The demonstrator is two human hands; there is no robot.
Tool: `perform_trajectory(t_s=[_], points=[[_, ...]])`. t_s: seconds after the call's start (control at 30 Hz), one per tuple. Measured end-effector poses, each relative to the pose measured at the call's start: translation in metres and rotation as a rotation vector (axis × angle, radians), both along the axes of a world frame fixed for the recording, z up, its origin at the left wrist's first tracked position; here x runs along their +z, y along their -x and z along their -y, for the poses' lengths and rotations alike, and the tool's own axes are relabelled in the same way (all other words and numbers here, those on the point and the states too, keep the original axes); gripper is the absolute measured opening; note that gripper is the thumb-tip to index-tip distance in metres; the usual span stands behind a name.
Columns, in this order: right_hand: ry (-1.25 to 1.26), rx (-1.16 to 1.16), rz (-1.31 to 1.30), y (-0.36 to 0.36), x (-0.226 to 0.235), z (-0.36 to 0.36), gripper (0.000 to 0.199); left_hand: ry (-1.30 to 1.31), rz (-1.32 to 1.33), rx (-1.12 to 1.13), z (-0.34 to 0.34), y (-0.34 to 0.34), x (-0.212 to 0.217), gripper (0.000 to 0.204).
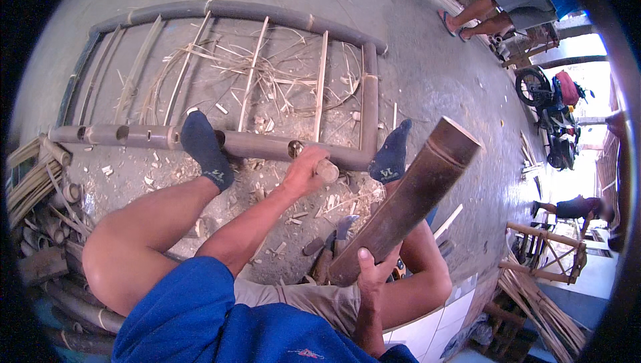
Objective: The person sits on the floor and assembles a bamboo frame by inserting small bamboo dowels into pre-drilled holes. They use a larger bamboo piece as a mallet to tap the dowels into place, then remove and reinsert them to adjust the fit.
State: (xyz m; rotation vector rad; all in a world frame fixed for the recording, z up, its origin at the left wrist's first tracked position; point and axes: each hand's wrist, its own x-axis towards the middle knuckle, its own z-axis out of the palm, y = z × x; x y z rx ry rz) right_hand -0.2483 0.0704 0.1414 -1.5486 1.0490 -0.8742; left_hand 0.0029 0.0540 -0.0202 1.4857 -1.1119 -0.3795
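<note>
My left hand [308, 170] is closed around a short wooden handle [327, 171] with a pale round end. What the handle leads to is hidden by my fingers. It is right beside a hole cut in the front bamboo pole [257, 144] of a frame on the floor. My right hand [376, 271] grips the lower part of a thick, dark bamboo section [414, 196], thumb along its side. This section slants up to the right, its cut end above my right leg. My socked feet [203, 146] [392, 152] rest at the front pole.
Inside the frame are thin slats [254, 72] and curled bamboo strips [234, 69]. Wood chips litter the floor. A blade [346, 227] lies near my lap. Bamboo pieces [50, 229] are piled at left. One person [527, 2] stands far right, beyond a motorcycle [557, 116]; another [577, 208] bends over.
</note>
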Motion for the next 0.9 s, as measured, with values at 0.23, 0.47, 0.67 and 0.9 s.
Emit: perform_trajectory(t_s=[0.23,0.47,0.67,0.9], points=[[0.086,0.201,-0.739,-0.056,-0.008,0.009,0.103,0.134,-0.212,0.110,0.008,-0.013,-0.016,0.043],[0.377,-0.031,-0.083,-0.092,0.042,0.074,0.089,-0.102,-0.544,-0.128,0.018,-0.056,-0.016,0.044],[0.299,0.531,-1.040,-0.111,0.058,0.097,0.087,-0.041,-0.654,-0.178,0.030,-0.076,-0.003,0.047],[0.439,0.098,-0.051,-0.134,0.077,0.108,0.079,-0.286,-0.573,-0.214,0.024,-0.087,0.009,0.039]])
